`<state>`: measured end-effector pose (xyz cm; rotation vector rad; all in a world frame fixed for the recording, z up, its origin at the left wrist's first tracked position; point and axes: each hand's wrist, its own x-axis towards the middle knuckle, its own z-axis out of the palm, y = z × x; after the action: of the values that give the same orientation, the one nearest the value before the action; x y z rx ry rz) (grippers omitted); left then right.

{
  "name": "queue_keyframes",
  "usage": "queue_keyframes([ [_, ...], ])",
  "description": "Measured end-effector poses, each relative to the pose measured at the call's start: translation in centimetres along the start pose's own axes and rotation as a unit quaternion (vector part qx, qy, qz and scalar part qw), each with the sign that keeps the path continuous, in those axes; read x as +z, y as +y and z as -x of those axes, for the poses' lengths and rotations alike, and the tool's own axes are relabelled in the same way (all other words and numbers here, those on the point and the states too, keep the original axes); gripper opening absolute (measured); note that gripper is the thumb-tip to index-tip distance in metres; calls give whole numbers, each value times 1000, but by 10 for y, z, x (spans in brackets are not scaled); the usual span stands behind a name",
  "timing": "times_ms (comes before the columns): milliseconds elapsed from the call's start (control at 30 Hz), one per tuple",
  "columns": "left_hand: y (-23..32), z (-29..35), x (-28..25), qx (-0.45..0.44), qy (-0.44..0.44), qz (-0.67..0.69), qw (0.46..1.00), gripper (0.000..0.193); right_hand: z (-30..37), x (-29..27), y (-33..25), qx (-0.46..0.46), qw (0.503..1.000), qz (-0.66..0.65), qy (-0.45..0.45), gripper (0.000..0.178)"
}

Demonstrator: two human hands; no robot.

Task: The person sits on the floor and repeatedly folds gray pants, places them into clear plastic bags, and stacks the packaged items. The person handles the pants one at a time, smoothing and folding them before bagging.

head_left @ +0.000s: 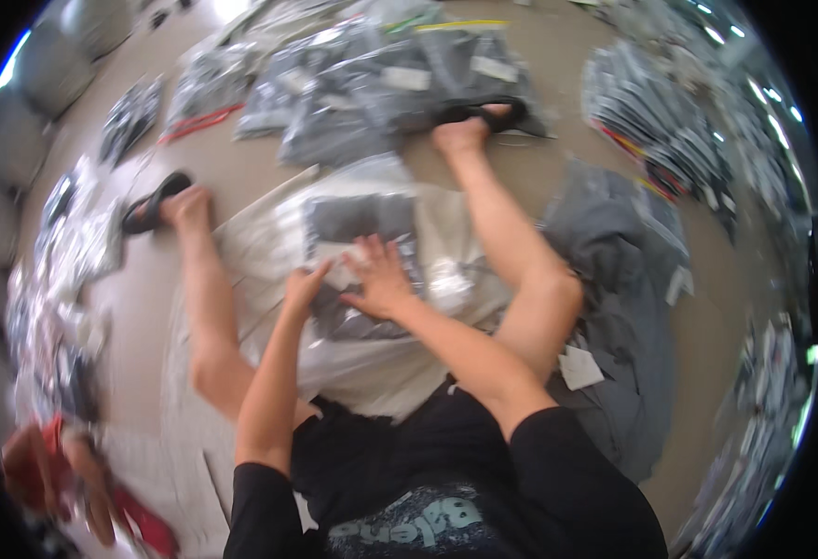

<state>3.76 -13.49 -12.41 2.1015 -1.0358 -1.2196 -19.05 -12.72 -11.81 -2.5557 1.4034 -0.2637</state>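
Note:
A folded grey garment (358, 216) lies inside a clear plastic bag (386, 172) on a pale cream cloth between my legs. On its middle is a white paper label (333, 272), partly covered by my hands. My right hand (381, 279) rests open over the package, its fingers spread beside the label. Touching the package's left side, my left hand (306, 284) has its thumb and finger apart at the label's edge. Its other fingers are hard to make out.
Several bagged grey garments (334, 88) lie beyond my feet. A loose grey garment (609, 298) with a white tag (579, 367) spreads at my right. Stacked bagged garments (656, 112) stand far right. Clear plastic bags (83, 233) lie left. A person in red (55, 466) sits lower left.

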Motion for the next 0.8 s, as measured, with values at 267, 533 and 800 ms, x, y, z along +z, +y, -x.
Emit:
queue_keyframes([
  [267, 72, 40, -36, 109, -172, 296, 933, 29, 8, -50, 20, 161, 862, -350, 330, 71],
  [533, 137, 80, -156, 205, -88, 285, 932, 60, 44, -144, -15, 155, 377, -913, -21, 61],
  [800, 257, 73, -100, 228, -319, 353, 849, 57, 73, -354, 69, 93, 585, -732, 337, 47],
])
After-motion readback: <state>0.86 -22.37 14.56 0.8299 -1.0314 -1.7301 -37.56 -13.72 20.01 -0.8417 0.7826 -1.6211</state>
